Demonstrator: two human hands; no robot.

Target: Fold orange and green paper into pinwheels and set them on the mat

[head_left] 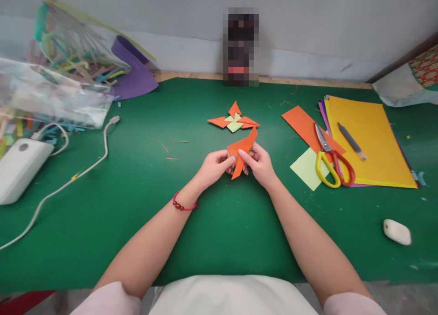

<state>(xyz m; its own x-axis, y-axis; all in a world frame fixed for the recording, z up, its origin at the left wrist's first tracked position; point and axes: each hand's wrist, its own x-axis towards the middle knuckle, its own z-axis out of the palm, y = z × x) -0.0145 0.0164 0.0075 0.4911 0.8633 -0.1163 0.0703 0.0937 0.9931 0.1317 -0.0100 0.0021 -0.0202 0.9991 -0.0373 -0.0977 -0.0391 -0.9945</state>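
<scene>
Both hands meet over the middle of the green table [219, 224]. My left hand [215, 165] and my right hand [260, 163] pinch a folded orange paper piece [242, 148] between their fingertips, holding it just above the table. The piece sticks up and away from me in a pointed flap. Just beyond it lies a folded pinwheel shape [234, 119] of orange points around a pale green centre, flat on the table.
Right of the hands lie yellow-and-red scissors [331, 162], an orange sheet [306, 126], a pale green square [309, 169], a stack of yellow paper [367, 142] with a pencil [351, 142], and a white eraser [397, 231]. At left are a white device [18, 169] with a cable [89, 167] and bags of coloured strips [54, 85].
</scene>
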